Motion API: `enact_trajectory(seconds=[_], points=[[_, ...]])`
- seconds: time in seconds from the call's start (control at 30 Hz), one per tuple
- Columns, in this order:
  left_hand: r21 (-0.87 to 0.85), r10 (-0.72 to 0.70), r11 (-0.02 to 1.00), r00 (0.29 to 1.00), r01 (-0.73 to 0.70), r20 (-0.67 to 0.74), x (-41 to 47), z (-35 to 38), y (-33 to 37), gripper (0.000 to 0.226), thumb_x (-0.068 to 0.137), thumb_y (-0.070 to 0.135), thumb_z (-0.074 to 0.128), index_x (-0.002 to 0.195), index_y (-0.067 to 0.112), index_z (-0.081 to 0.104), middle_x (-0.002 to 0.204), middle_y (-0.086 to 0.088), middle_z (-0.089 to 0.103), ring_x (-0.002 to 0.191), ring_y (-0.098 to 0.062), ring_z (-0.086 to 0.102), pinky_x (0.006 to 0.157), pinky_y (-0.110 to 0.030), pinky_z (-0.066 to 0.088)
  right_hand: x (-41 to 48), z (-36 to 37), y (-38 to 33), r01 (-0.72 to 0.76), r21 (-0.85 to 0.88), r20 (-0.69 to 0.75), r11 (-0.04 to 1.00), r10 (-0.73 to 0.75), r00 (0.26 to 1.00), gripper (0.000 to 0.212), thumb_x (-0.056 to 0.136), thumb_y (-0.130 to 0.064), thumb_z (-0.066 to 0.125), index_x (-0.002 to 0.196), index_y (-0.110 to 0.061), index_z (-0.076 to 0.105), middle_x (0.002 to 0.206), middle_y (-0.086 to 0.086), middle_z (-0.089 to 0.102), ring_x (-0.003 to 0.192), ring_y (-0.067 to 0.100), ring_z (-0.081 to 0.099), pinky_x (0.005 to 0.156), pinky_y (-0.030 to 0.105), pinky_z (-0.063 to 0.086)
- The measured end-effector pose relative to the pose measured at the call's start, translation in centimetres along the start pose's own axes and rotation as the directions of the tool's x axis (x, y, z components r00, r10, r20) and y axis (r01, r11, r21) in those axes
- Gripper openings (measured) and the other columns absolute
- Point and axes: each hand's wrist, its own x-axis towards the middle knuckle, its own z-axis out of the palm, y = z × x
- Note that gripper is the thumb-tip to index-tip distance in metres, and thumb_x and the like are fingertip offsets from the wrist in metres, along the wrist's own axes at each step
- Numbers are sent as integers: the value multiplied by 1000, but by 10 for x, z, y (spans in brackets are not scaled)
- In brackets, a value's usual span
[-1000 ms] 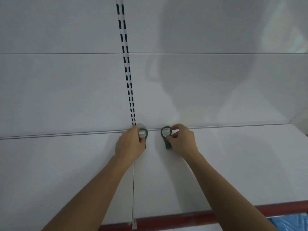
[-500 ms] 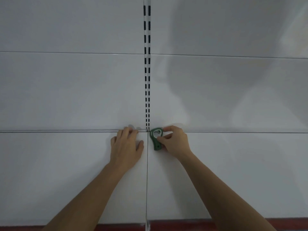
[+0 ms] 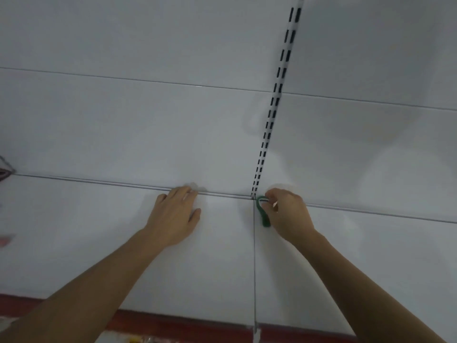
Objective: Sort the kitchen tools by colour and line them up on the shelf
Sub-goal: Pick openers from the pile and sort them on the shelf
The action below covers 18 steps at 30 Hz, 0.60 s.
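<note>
tool [image 3: 262,213], dark green with looped head, pinched in right hand [image 3: 288,215] on white shelf [image 3: 99,231]; left hand [image 3: 173,217] lies flat.

Both bare forearms reach forward. The left hand [image 3: 173,216] lies flat, palm down, fingers straight. The right hand [image 3: 288,214] is curled, its fingertips pinching a green tool [image 3: 263,216].

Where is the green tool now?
Head view, right of centre: the green tool is at the back of the white shelf, just right of the panel seam below the slotted upright, pinched by the right hand.
</note>
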Motion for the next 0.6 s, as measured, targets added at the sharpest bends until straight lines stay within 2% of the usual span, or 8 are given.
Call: enact_trajectory(seconds=[0.07,0.13,0.2,0.27,0.37,0.6], points=[[35,-26,999,1000,26,3,-11,-17,-36,75,89,54,21,138,10,58,143,-10,56,132,-29,53,98,-48,45,1,6,-33,144,-113,66,983,-137,988,32,97,-27,63,125,-12,65,120,9,68,111,31,61,94,42,50],[60,-64,996,998,64,-7,-25,-35,-74,80,89,57,19,142,9,55,146,-11,54,135,-30,50,102,-49,43,2,17,-77,255,-194,147,947,-229,962,48,100,-36,58,142,-14,53,144,5,56,132,29,49,107,46,43],[81,-101,991,994,103,-30,-44,-54,-115,84,88,59,15,146,9,51,151,-11,50,139,-29,46,106,-50,39,2,33,-128,332,-219,209,918,-289,934,56,103,-43,51,151,-15,42,155,3,44,142,27,39,113,47,38],[95,-143,985,988,147,-50,-68,-74,-156,77,94,57,21,149,10,47,154,-10,46,142,-28,41,109,-50,36,1,52,-183,393,-228,244,891,-339,909,61,103,-45,48,154,-13,36,159,4,38,146,27,33,115,45,36],[129,-189,972,979,197,-72,-107,-99,-219,61,103,47,40,153,11,39,159,-9,39,147,-27,34,112,-51,32,-1,86,-262,468,-231,291,853,-398,870,63,104,-47,46,154,-10,33,158,6,38,147,27,31,115,46,35],[165,-384,903,917,397,-108,-212,-144,-362,57,103,45,42,151,13,40,156,-7,39,145,-27,32,111,-49,32,-6,161,-418,606,-202,366,769,-515,775,67,104,-50,43,156,-12,27,161,4,33,148,26,28,117,47,33]])
